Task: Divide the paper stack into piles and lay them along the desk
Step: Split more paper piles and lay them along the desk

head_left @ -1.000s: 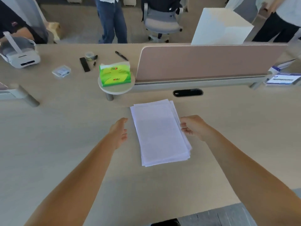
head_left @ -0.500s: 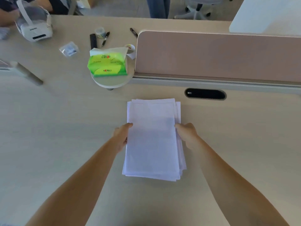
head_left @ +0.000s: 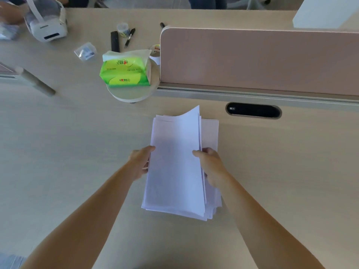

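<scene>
In the middle of the pale wooden desk (head_left: 68,152), my left hand (head_left: 140,164) and right hand (head_left: 211,167) each pinch a long edge of the upper sheets of the loose white paper stack (head_left: 174,162), holding them raised, I judge, so a first pile parts from the sheets lying flat beneath.

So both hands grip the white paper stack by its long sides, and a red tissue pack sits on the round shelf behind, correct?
Only the colour is wrong: the head view shows a bright green tissue pack on the round shelf, not red.
</scene>
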